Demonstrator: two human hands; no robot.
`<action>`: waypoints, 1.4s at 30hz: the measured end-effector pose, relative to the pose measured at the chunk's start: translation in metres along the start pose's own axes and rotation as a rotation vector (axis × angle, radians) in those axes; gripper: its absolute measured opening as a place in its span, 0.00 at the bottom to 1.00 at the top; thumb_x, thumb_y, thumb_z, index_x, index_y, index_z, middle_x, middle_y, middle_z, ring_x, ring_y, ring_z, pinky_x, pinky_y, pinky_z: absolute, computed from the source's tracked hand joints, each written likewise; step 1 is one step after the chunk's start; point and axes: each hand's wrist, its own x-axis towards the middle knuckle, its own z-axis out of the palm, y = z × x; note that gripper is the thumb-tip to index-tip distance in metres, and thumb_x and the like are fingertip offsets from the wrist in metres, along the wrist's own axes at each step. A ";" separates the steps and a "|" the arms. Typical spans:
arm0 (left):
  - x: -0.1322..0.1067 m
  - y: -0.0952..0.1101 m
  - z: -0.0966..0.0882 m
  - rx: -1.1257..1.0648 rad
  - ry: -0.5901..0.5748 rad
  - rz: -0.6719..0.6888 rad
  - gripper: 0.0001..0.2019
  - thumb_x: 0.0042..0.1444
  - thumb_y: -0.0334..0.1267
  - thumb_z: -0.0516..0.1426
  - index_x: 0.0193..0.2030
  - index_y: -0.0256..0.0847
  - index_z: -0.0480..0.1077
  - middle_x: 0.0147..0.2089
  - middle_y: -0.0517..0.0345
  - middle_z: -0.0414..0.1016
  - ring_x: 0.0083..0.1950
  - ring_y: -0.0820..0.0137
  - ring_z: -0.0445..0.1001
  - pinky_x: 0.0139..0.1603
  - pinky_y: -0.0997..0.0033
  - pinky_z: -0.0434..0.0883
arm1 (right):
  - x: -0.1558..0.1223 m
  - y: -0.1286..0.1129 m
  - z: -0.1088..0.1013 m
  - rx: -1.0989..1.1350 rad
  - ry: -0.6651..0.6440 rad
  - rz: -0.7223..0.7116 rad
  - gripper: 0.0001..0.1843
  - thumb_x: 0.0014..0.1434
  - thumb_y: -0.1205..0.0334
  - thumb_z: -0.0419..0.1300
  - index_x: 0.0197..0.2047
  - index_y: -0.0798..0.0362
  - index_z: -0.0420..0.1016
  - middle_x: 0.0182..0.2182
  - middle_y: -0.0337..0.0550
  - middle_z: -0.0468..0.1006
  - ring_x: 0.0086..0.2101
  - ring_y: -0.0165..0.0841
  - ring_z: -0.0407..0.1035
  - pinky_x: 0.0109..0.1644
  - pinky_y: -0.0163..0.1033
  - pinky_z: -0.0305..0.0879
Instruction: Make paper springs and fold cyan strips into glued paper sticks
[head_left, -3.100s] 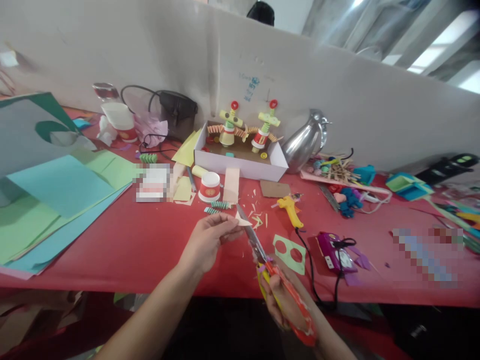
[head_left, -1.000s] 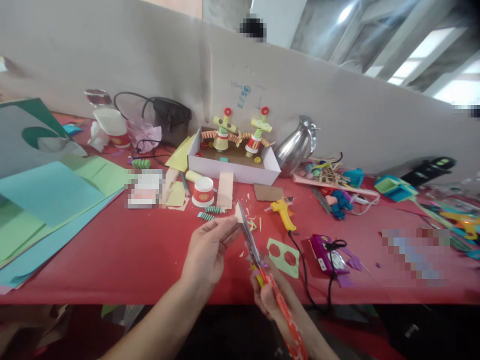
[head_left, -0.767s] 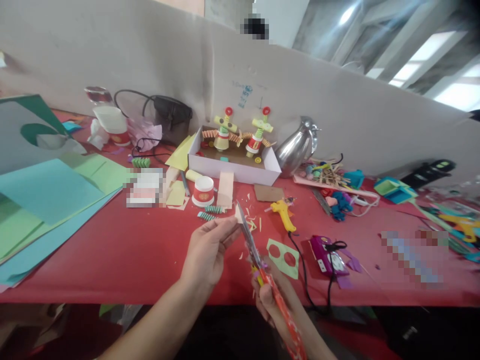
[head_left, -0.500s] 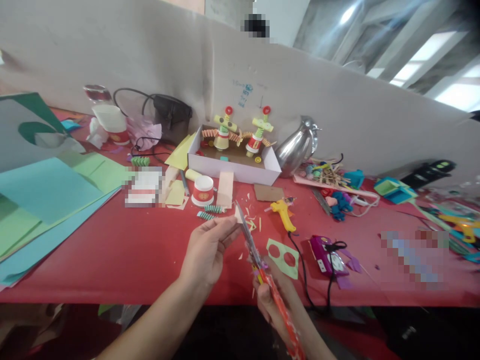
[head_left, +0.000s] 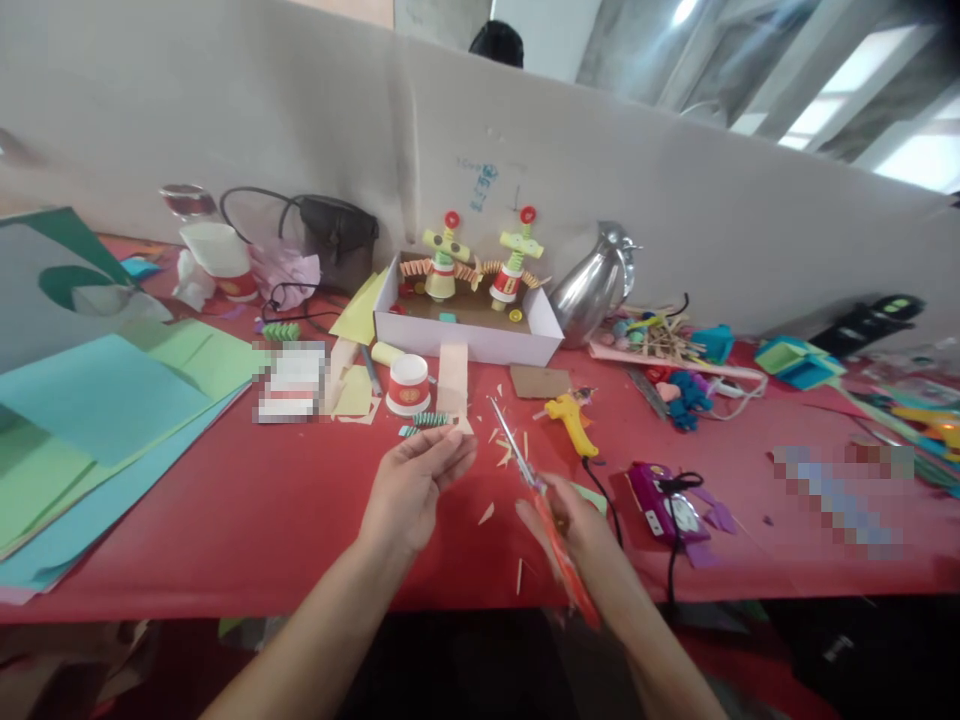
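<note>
My left hand (head_left: pixel 415 484) hovers over the red table (head_left: pixel 247 500), fingers pinched on a small cream paper piece (head_left: pixel 463 427) that barely shows past my fingertips. My right hand (head_left: pixel 577 525) is wrapped round the orange handles of a pair of scissors (head_left: pixel 534 489). The blades point up and away and sit a little right of the paper, apart from it. Small paper offcuts (head_left: pixel 504 450) lie scattered on the table just beyond both hands.
A white box (head_left: pixel 471 336) with two paper-cup figures stands behind the hands, a red-and-white paper cup (head_left: pixel 409 385) and a yellow glue gun (head_left: pixel 571 420) nearer. Large coloured paper sheets (head_left: pixel 105 400) cover the left. A steel jug (head_left: pixel 596 285), a purple device (head_left: pixel 664 500) and craft clutter fill the right.
The scissors have moved right and away from the paper piece, which they were cutting before. My right hand has risen over the table edge; a few more offcuts lie on the table.
</note>
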 end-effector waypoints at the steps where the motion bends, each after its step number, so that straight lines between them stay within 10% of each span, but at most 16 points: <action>1: 0.001 0.002 -0.002 0.021 -0.005 -0.007 0.12 0.41 0.33 0.71 0.33 0.33 0.78 0.35 0.52 0.82 0.38 0.68 0.81 0.46 0.71 0.77 | 0.008 0.002 -0.003 -0.128 0.017 -0.023 0.27 0.57 0.42 0.60 0.53 0.50 0.68 0.25 0.38 0.75 0.24 0.35 0.70 0.28 0.37 0.63; 6: 0.007 0.010 -0.011 0.156 -0.032 0.000 0.12 0.42 0.34 0.71 0.32 0.32 0.77 0.33 0.51 0.81 0.36 0.69 0.80 0.40 0.75 0.76 | 0.042 0.006 -0.005 -0.742 0.103 0.005 0.17 0.65 0.55 0.52 0.54 0.51 0.66 0.31 0.48 0.80 0.34 0.43 0.76 0.33 0.39 0.59; 16: 0.029 0.032 -0.028 0.511 -0.180 0.018 0.10 0.49 0.39 0.67 0.32 0.36 0.73 0.32 0.55 0.79 0.35 0.71 0.79 0.42 0.71 0.74 | 0.058 -0.013 -0.020 -1.135 0.218 -0.105 0.16 0.63 0.57 0.55 0.50 0.53 0.75 0.46 0.61 0.74 0.46 0.55 0.71 0.35 0.45 0.65; 24: 0.042 0.038 -0.023 0.901 -0.326 0.107 0.16 0.50 0.34 0.63 0.46 0.42 0.66 0.32 0.61 0.77 0.34 0.71 0.76 0.39 0.70 0.70 | 0.083 -0.050 0.016 -0.076 -0.193 -0.261 0.15 0.61 0.59 0.59 0.52 0.50 0.75 0.43 0.45 0.80 0.41 0.35 0.75 0.46 0.40 0.70; 28: 0.046 0.041 -0.020 1.003 -0.363 0.149 0.19 0.49 0.33 0.62 0.47 0.42 0.63 0.32 0.61 0.76 0.34 0.70 0.76 0.36 0.69 0.70 | 0.102 -0.057 0.034 0.062 -0.323 -0.197 0.05 0.56 0.64 0.62 0.37 0.53 0.78 0.33 0.43 0.81 0.35 0.33 0.74 0.40 0.38 0.68; 37: 0.061 0.066 -0.042 1.369 -0.263 0.619 0.14 0.53 0.33 0.61 0.47 0.46 0.76 0.39 0.54 0.79 0.40 0.65 0.75 0.44 0.66 0.69 | 0.119 -0.042 0.030 0.516 -0.040 -0.097 0.10 0.50 0.58 0.69 0.32 0.53 0.75 0.26 0.39 0.79 0.28 0.29 0.73 0.38 0.39 0.72; 42: 0.067 0.053 -0.051 1.626 -0.404 0.783 0.12 0.53 0.32 0.62 0.44 0.47 0.79 0.43 0.50 0.78 0.50 0.55 0.70 0.53 0.55 0.67 | 0.115 -0.039 0.029 0.590 -0.012 -0.060 0.12 0.48 0.56 0.71 0.31 0.54 0.76 0.26 0.40 0.79 0.28 0.29 0.74 0.37 0.39 0.74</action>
